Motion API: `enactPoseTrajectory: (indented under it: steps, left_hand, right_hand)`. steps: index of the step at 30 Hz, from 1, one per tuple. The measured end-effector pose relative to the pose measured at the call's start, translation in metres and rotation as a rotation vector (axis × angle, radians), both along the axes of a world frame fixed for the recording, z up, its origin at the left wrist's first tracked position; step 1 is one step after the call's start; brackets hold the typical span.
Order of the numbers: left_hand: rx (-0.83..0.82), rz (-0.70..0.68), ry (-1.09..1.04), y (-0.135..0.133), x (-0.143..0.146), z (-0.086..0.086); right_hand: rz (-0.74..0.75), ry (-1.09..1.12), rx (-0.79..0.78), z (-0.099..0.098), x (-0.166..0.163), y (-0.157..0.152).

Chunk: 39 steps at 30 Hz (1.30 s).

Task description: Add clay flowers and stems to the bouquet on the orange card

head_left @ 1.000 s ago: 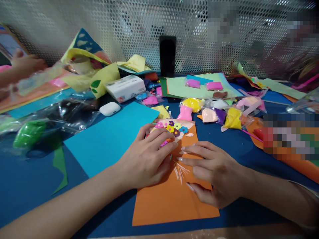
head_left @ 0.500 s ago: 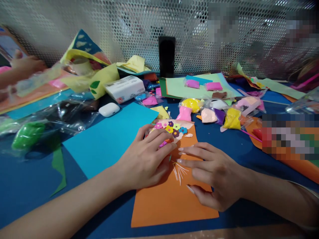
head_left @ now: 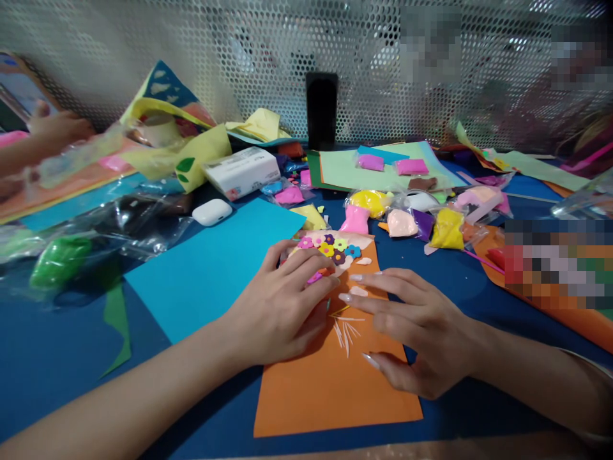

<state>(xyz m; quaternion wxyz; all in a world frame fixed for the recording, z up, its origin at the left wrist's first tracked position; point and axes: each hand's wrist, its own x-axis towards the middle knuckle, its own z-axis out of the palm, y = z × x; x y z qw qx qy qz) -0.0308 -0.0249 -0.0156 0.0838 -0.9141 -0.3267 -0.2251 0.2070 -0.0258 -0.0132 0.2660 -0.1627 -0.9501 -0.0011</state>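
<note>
An orange paper sheet (head_left: 335, 396) lies before me with small clay flowers (head_left: 338, 257) in several colours near its top. My left hand (head_left: 292, 306) rests over the sheet's left part, its fingers bent and laid on the sheet, covering some of the pieces. What lies beneath its palm is hidden. Thin pale strips (head_left: 345, 335) fan out on the orange between my hands. My right hand (head_left: 416, 335) hovers at or touches the right side, fingers apart, with nothing seen in them. Its fingertips are close to a flat pale piece (head_left: 358, 291).
A blue sheet (head_left: 215, 268) lies left, with a white case (head_left: 212, 212) by its corner. Bagged clay (head_left: 448, 229) in several colours lies beyond the orange sheet. A dark phone (head_left: 322, 108) stands against the perforated metal screen (head_left: 373, 45). Another person's hand (head_left: 62, 124) is at far left.
My right hand has shifted slightly up and to the right, its fingers lifting off the top of the pale strips. My left hand stays in place.
</note>
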Motion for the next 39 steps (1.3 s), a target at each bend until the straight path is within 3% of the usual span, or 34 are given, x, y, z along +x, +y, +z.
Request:
enactPoseTrajectory:
  steps: [8, 19, 30, 39]
  left_hand:
    - [-0.009, 0.004, 0.007, -0.0001, 0.0, -0.0001]
    - [-0.009, 0.018, 0.014, -0.0006, 0.0008, -0.0012]
    - [-0.029, 0.002, 0.001, 0.0, 0.0018, -0.0001]
    - [-0.027, -0.006, 0.007, -0.0006, 0.0016, 0.0012]
  right_hand:
    - [-0.007, 0.064, 0.065, -0.0016, 0.0006, 0.002]
    - [-0.038, -0.056, 0.014, -0.0004, -0.0027, 0.0032]
    - [0.004, 0.087, 0.055, 0.002, -0.0031, 0.0015]
    - [-0.026, -0.051, 0.005, -0.0009, -0.0028, 0.0027]
